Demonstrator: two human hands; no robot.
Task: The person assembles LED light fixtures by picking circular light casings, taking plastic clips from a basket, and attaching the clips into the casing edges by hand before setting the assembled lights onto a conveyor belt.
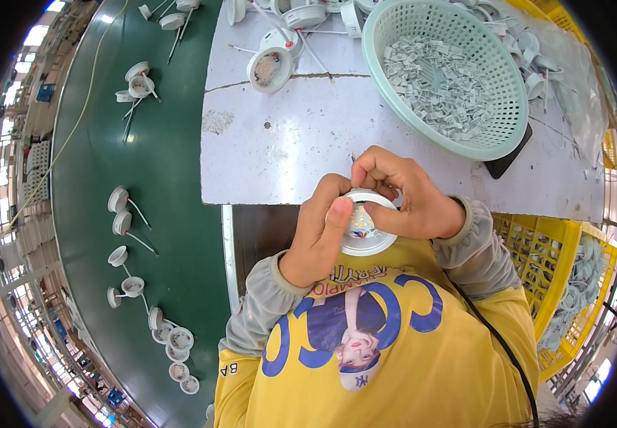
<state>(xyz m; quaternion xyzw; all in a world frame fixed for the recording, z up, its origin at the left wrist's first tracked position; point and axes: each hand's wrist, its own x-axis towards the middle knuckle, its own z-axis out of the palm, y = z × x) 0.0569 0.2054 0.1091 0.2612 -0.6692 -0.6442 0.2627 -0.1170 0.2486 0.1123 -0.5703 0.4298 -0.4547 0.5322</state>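
Note:
Close to my body, just off the table's front edge, I hold a round white LED downlight housing (367, 246) with a disc of small yellow LEDs inside. My left hand (320, 232) is closed round its left rim, the thumb lying along the top. At the right rim my right hand (412, 200) is closed too, its thumb reaching into the housing and its bent index finger near the far edge. A short wire end sticks up beyond the fingers. Whether the right fingers pinch a small part as well is hidden.
A pale green plastic basket (518, 118) of small white clips stands on the white table (251, 167), over a dark flat object (510, 158). More housings (270, 69) with wires lie at the back. Left runs a green conveyor belt (187, 235) carrying several housings; yellow crates (537, 239) stand right.

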